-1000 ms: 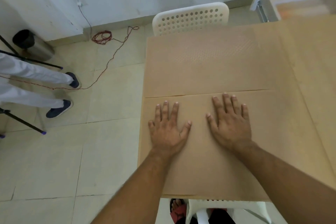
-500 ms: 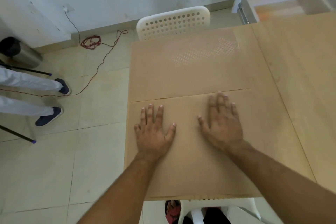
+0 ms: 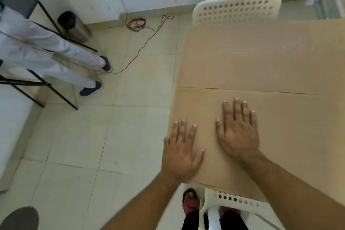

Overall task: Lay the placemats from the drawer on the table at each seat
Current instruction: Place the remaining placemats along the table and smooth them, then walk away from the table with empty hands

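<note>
Both hands lie spread flat, palms down, on the near placemat (image 3: 280, 136), left hand (image 3: 182, 152) overhanging its left edge, right hand (image 3: 238, 129) beside it; uneven pressure risks skewing the mat off the table (image 3: 334, 80).

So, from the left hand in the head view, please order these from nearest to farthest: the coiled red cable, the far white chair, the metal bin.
From the left hand:
1. The far white chair, ahead and to the right, across the table.
2. The coiled red cable, on the floor ahead, by the wall.
3. The metal bin, far left, near the wall.

The chair and the cable are close to call.
</note>
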Demonstrator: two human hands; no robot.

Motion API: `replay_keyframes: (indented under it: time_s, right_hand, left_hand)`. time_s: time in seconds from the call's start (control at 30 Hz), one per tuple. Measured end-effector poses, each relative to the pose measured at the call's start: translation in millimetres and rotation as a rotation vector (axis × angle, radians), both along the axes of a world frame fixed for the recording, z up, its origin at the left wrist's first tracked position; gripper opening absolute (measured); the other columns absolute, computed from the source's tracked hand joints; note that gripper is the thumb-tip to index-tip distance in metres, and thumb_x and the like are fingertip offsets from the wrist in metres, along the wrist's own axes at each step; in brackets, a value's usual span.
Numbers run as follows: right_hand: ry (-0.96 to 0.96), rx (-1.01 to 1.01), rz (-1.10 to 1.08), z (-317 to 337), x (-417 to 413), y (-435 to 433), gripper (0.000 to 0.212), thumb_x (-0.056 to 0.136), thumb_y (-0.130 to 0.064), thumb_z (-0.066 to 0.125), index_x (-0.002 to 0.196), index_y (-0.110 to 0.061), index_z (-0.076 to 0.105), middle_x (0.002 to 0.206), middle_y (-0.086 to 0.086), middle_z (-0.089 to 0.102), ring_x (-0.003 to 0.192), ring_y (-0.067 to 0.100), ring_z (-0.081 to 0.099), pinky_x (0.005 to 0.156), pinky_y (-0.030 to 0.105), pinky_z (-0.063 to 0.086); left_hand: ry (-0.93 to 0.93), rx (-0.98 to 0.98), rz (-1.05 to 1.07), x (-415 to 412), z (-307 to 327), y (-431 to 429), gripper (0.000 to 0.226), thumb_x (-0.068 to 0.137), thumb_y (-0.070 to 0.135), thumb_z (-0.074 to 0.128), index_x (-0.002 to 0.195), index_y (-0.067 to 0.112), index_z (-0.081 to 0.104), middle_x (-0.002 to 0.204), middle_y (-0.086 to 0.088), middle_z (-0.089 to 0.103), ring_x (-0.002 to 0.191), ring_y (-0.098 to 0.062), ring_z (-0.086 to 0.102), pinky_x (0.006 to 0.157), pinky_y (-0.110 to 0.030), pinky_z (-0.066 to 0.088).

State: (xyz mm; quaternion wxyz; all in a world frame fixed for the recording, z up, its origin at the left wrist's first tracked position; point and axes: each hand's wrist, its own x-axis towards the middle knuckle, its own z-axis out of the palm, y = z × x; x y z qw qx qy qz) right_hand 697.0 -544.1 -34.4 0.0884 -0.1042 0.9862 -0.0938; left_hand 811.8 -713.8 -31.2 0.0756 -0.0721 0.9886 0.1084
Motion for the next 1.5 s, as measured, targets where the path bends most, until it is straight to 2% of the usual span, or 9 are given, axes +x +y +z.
replay_keyframes:
  time_s: [0.17, 0.4, 0.6, 0.7, 0.8, 0.93, 1.17, 1.37, 1.5]
  right_hand:
    - [0.0, -0.009, -0.012, 3, 2, -1, 0.069, 0.097, -0.054, 0.022, 0.159, -0.024, 0.018, 0.166, 0.013, 0.013, 0.153, 0.031, 0.008, 0.123, 0.049, 0.004]
    - [-0.013, -0.059, 0.008, 21, 7, -5, 0.072, 0.096, -0.056, 0.015, 0.159, -0.022, 0.014, 0.167, 0.015, 0.008, 0.154, 0.032, 0.002, 0.123, 0.049, 0.002]
    - [-0.021, -0.151, 0.111, 56, 37, -35, 0.067, 0.099, -0.055, 0.021, 0.159, -0.026, 0.015, 0.167, 0.012, 0.01, 0.154, 0.029, 0.004, 0.123, 0.045, 0.006]
    - [-0.083, -0.204, 0.09, 67, 48, -59, 0.063, 0.1, -0.05, 0.032, 0.157, -0.027, 0.019, 0.166, 0.011, 0.015, 0.153, 0.029, 0.009, 0.122, 0.045, 0.015]
    - [-0.111, -0.321, 0.021, 78, 52, -90, 0.061, 0.099, -0.046, 0.042, 0.155, -0.027, 0.026, 0.163, 0.009, 0.025, 0.15, 0.026, 0.022, 0.119, 0.041, 0.021]
    - [-0.111, -0.602, -0.109, 108, 59, -136, 0.056, 0.099, -0.038, 0.053, 0.152, -0.027, 0.036, 0.156, -0.002, 0.04, 0.143, 0.016, 0.036, 0.111, 0.028, 0.026]
    - [-0.06, -0.683, -0.144, 155, 67, -218, 0.058, 0.096, -0.04, 0.059, 0.149, -0.031, 0.039, 0.153, -0.008, 0.044, 0.14, 0.014, 0.04, 0.108, 0.028, 0.031]
    - [0.007, -0.704, -0.094, 195, 13, -281, 0.065, 0.093, -0.044, 0.061, 0.151, -0.035, 0.034, 0.156, -0.009, 0.039, 0.142, 0.013, 0.037, 0.114, 0.037, 0.032]
    - [0.044, -0.702, -0.08, 203, -45, -312, 0.068, 0.093, -0.046, 0.062, 0.153, -0.033, 0.031, 0.158, -0.008, 0.036, 0.144, 0.013, 0.033, 0.114, 0.033, 0.028]
  left_hand:
    - [-0.011, 0.044, 0.058, 51, 2, 14, 0.075, 0.095, 0.063, 0.034, 0.16, 0.034, 0.01, 0.169, -0.002, 0.003, 0.155, -0.022, -0.003, 0.112, -0.056, 0.032]
    - [0.022, 0.11, 0.073, 9, 25, 19, 0.074, 0.094, 0.062, 0.033, 0.159, 0.034, 0.012, 0.169, -0.004, 0.004, 0.155, -0.023, -0.004, 0.116, -0.058, 0.019]
    - [0.036, 0.179, 0.106, 0, 48, -8, 0.068, 0.096, 0.053, 0.04, 0.156, 0.028, 0.022, 0.165, -0.004, 0.018, 0.153, -0.022, 0.012, 0.113, -0.056, 0.029]
    - [0.095, 0.226, 0.105, -1, 58, -36, 0.064, 0.094, 0.05, 0.042, 0.152, 0.025, 0.031, 0.159, -0.005, 0.031, 0.147, -0.024, 0.026, 0.111, -0.051, 0.037]
    - [0.078, 0.376, 0.089, -4, 66, -75, 0.063, 0.095, 0.051, 0.044, 0.152, 0.028, 0.032, 0.159, -0.001, 0.032, 0.148, -0.019, 0.024, 0.117, -0.046, 0.03]
    - [0.087, 0.524, -0.001, -12, 93, -143, 0.062, 0.097, 0.048, 0.051, 0.152, 0.028, 0.034, 0.158, 0.006, 0.034, 0.147, -0.013, 0.025, 0.119, -0.036, 0.026]
    - [0.131, 0.565, -0.125, -34, 151, -252, 0.059, 0.096, 0.046, 0.056, 0.15, 0.032, 0.035, 0.155, 0.009, 0.037, 0.142, -0.011, 0.031, 0.11, -0.025, 0.026]
    - [0.225, 0.596, -0.139, -91, 186, -320, 0.06, 0.094, 0.045, 0.059, 0.148, 0.033, 0.038, 0.152, 0.009, 0.041, 0.139, -0.011, 0.037, 0.111, -0.03, 0.032]
    - [0.262, 0.592, -0.17, -150, 198, -353, 0.058, 0.095, 0.048, 0.056, 0.148, 0.032, 0.039, 0.151, 0.007, 0.042, 0.138, -0.012, 0.04, 0.111, -0.035, 0.037]
